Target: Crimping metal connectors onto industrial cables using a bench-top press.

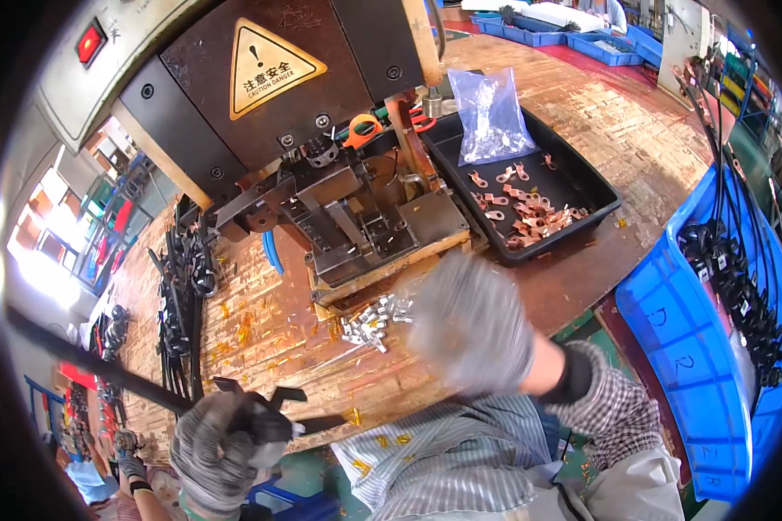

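Note:
My left hand (213, 447), in a grey knit glove, is closed around a black cable (104, 360) near the table's front edge. The cable runs off to the upper left, and a black plastic connector piece (269, 421) sticks out at the fingers. My right hand (473, 326), also gloved, is smeared by motion over the table, just in front of the press. Its fingers cannot be made out. Beside it lies a small pile of silver metal terminals (375, 321). Behind both hands stands the press tooling (356, 217) on its metal base.
A black tray (530, 247) holds copper lugs (534, 217) and a plastic bag (491, 122) of silver parts. A blue crate (691, 347) with black cables stands right. Cable bundles (178, 304) lie left. Orange-handled scissors (362, 130) rest behind the tooling. Another person's gloved hand (129, 451) shows lower left.

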The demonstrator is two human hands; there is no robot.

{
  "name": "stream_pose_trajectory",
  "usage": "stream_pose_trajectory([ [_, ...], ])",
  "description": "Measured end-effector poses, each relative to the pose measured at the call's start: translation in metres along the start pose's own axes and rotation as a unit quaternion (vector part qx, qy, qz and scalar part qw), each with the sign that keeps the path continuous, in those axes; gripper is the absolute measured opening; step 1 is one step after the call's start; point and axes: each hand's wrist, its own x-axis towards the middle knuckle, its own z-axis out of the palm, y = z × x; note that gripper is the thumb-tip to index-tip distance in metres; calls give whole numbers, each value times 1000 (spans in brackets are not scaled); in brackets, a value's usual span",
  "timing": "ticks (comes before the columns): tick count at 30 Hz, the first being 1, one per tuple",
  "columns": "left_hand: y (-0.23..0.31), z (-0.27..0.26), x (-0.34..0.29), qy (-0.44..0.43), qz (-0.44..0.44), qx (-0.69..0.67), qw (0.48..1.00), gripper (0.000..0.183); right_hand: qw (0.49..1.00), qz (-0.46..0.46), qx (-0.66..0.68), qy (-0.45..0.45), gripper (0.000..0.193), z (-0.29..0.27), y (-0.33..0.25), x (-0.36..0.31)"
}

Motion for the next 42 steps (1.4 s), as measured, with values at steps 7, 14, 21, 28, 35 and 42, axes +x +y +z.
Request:
stream_pose_trajectory([
  [7,27,-27,4,-170,362,216,891,59,964,-249,-94,-25,38,34,-77,27],
  [14,-76,12,-17,-179,183,297,920,15,908,116,-56,-399,30,2,-34,-55],
  [21,-97,15,-24,-360,90,321,871,38,927,112,-6,-357,16,26,-36,-70],
  [28,31,110,52,-243,115,-187,945,36,930,107,34,-349,13,31,-30,-66],
  [35,31,152,57,-281,126,-230,923,21,909,195,25,-367,22,24,-20,-71],
  [42,20,143,69,-208,109,-113,965,26,902,364,-23,-230,25,-30,97,-49],
])
